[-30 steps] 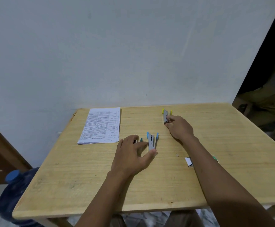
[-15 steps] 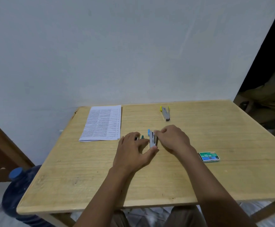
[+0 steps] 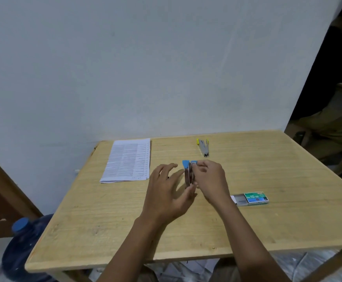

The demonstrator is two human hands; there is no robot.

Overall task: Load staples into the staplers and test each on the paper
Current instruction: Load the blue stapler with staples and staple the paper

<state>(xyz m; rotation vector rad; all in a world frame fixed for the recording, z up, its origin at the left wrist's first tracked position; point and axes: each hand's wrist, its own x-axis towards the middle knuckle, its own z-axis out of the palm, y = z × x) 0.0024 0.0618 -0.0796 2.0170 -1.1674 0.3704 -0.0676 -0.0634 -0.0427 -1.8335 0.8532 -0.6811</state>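
Note:
A blue-handled stapler [image 3: 188, 172] stands on end at the middle of the wooden table [image 3: 288, 226], between both hands. My left hand [image 3: 166, 192] cradles it from the left, fingers spread and thumb against its near end. My right hand [image 3: 209, 181] pinches its upper part at the blue tabs. A yellow-tipped stapler [image 3: 203, 147] lies alone farther back. A printed paper stack [image 3: 127, 159] lies at the back left. A green staple box [image 3: 251, 199] sits slid partly open to the right of my right forearm.
The table's back edge meets a white wall. A blue water jug [image 3: 23, 243] stands on the floor by the table's left front corner. Another person [image 3: 333, 110] in dark clothes sits beyond the right edge.
My right hand left the yellow-tipped stapler and came back to the blue one. The blue stapler went from lying flat to standing between both hands. The staple box came into view.

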